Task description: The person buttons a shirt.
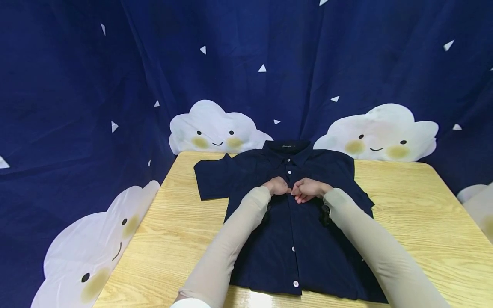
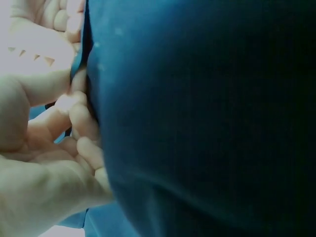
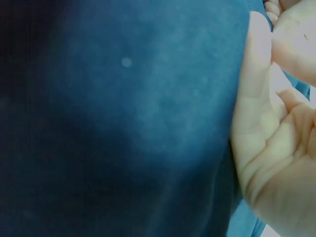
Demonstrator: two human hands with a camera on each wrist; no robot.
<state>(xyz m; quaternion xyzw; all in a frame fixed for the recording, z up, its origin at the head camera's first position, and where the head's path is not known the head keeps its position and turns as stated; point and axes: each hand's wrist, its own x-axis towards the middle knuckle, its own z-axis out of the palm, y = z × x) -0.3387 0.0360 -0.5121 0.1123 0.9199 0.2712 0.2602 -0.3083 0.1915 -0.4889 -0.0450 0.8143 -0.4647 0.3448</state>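
Apparently buttoning navy shirt [image 1: 277, 233] mid-front.
Pinching it with left hand [image 1: 278, 186] and right hand [image 1: 309, 188] fingers; next, probably fasten toward 6 o'clock.

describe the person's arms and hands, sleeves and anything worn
The left sleeve and right sleeve are pale beige, plain and lightly wrinkled, reaching the wrists. The left hand and right hand are ungloved. Small black objects show beside both wrists, their details unclear. White fabric shows at the left sleeve's near end.
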